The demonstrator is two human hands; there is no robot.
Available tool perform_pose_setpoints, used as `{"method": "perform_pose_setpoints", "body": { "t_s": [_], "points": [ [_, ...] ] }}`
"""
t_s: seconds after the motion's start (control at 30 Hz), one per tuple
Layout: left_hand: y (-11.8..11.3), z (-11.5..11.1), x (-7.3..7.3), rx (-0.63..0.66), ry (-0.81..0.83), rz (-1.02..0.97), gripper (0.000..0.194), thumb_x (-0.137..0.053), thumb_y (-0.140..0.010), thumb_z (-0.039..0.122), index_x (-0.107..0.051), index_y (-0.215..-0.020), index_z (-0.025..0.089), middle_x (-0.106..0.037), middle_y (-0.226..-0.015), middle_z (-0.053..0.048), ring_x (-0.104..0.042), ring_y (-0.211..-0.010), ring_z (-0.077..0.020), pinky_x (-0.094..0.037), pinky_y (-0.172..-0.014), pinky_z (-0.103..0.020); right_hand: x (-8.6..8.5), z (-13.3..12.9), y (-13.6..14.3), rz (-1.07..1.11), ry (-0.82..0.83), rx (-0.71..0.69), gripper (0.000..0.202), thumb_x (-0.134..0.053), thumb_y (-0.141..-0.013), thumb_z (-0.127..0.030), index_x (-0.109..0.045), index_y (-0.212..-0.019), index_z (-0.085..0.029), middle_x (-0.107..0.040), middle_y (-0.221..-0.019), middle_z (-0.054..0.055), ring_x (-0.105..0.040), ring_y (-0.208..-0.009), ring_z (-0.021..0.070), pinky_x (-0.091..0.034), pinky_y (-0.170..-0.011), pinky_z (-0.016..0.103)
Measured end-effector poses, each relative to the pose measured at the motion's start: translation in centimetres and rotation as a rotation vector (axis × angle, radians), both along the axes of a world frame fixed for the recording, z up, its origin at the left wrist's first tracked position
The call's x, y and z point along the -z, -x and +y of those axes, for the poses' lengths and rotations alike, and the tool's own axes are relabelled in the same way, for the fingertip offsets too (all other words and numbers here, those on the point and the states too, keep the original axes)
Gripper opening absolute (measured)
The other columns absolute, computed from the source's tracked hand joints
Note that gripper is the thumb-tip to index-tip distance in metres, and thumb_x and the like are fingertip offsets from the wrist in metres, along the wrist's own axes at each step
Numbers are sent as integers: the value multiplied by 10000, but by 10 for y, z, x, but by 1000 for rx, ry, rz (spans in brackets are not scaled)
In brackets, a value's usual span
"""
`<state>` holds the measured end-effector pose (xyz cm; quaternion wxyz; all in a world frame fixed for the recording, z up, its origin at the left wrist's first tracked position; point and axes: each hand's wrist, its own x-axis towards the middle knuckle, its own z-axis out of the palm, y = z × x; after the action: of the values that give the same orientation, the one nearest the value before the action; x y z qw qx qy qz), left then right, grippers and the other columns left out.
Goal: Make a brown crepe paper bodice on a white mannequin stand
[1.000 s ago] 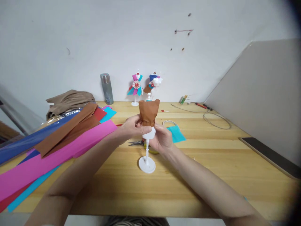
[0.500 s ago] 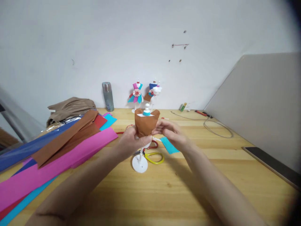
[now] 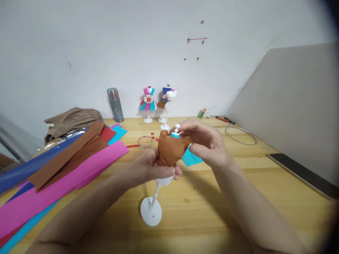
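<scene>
A small white dress-form mannequin tilts toward the right above the table, its round base nearest to me. Brown fabric is wrapped around its torso, and a turquoise band circles the neck. My left hand grips the form round the waist, thumb in front, at the fabric's lower edge. My right hand curves around the upper right side, its fingers behind the neck and its thumb apart from them, beside the fabric's right edge. Some of its fingertips are hidden. Under that hand lies a turquoise fabric piece.
Fabric strips in pink, brown and blue lie at left beside folded brown cloth. A flask and several mannequins, one in a pink-turquoise dress, stand by the wall. A phone and a cable lie right.
The mannequin has come closer to me and tilts more to the right. My right hand has moved up from the fabric's lower side to the neck. The scissors are now out of sight.
</scene>
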<state>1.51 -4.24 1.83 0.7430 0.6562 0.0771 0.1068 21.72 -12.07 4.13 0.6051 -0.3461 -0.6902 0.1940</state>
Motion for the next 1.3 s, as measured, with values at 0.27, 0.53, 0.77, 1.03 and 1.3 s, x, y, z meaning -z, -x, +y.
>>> {"method": "perform_pose_setpoints", "body": {
  "t_s": [0.27, 0.53, 0.77, 1.03, 1.3],
  "points": [
    [-6, 1, 12, 28, 181, -74, 428, -859, -756, 457, -694, -970, 125, -735, -912, -96, -705, -759, -163, -547, -696, -256, 1, 7, -12, 12, -8, -59, 265, -805, -820, -474, -715, -842, -226, -706, -838, 42, -680, -829, 181, -580, -733, 319],
    [-7, 2, 16, 166, 419, -52, 429, -888, -721, 430, -708, -957, 120, -754, -857, -96, -743, -713, -185, -591, -681, -269, -2, 9, -10, -2, 64, -100, 351, -810, -799, -472, -606, -671, -216, -610, -685, 3, -582, -659, 154, -510, -619, 316],
    [-9, 8, 25, 308, 540, -95, 382, -860, -763, 429, -738, -965, 129, -775, -867, -94, -767, -728, -191, -614, -681, -270, 3, 10, -10, 6, 66, -86, 326, -819, -810, -421, -606, -673, -217, -583, -639, -20, -537, -592, 132, -450, -571, 298],
    [-8, 15, 16, 167, 445, -51, 393, -897, -712, 418, -727, -921, 131, -752, -836, -74, -725, -733, -171, -589, -696, -272, -5, 2, -4, -174, 67, 179, 259, -790, -808, -396, -647, -691, -215, -570, -594, -29, -500, -550, 117, -416, -521, 275],
    [-3, 14, 6, 44, 257, 47, 390, -884, -725, 416, -708, -923, 129, -740, -888, -91, -706, -752, -179, -539, -679, -278, -8, 0, 2, -191, -59, 227, 178, -728, -838, -278, -646, -688, -230, -629, -650, -3, -560, -620, 149, -459, -558, 298]
  ]
}}
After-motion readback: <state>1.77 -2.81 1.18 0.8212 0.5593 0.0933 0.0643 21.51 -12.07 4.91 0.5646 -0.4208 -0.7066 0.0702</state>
